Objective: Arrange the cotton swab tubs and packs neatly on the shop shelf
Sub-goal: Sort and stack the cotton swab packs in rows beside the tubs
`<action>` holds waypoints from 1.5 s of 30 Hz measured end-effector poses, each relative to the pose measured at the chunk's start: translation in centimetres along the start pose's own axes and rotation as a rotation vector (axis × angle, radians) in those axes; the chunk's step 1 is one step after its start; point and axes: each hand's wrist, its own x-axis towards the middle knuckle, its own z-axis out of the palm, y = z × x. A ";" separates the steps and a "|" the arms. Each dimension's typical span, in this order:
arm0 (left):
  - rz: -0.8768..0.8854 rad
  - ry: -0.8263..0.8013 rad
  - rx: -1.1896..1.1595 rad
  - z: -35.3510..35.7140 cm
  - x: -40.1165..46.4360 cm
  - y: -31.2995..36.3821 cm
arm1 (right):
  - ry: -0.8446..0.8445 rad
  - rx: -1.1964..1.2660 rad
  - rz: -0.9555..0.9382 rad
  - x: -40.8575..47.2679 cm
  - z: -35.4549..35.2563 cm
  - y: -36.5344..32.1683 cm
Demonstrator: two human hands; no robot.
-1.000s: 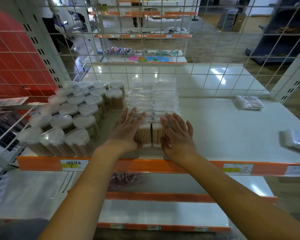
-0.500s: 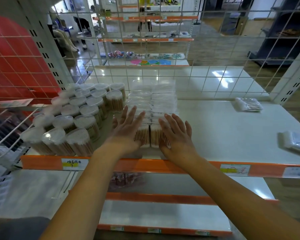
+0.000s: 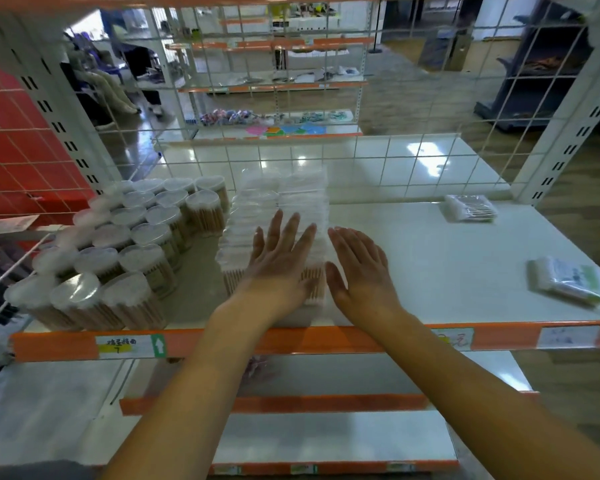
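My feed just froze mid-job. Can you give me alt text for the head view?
Both hands, left hand and right hand, lie flat with straight fingers against a block of cotton swab packs on a white shop shelf. Round swab tubs cluster left; two loose packs lie right.

Round clear plastic tubs of wooden cotton swabs (image 3: 129, 251) stand upright in close rows on the left part of the white shelf with orange front edge (image 3: 430, 258). Just beside them, flat clear packs of cotton swabs (image 3: 281, 202) lie in two long rows. Two loose packs (image 3: 470, 208) (image 3: 568, 282) lie well apart on the right.
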 end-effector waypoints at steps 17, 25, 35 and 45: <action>0.224 0.087 -0.034 2.2 4.1 12.0 | 0.188 0.036 0.074 -2.5 -5.3 10.2; 0.243 0.033 -0.056 5.4 5.8 15.8 | 0.162 0.019 0.091 -4.3 -6.9 15.6; 0.251 -0.037 -0.166 8.0 7.4 18.4 | -0.005 -0.127 0.390 -5.5 -8.7 21.4; 0.249 -0.038 -0.225 8.8 8.6 19.1 | -0.339 -0.302 0.715 -5.4 -10.0 23.6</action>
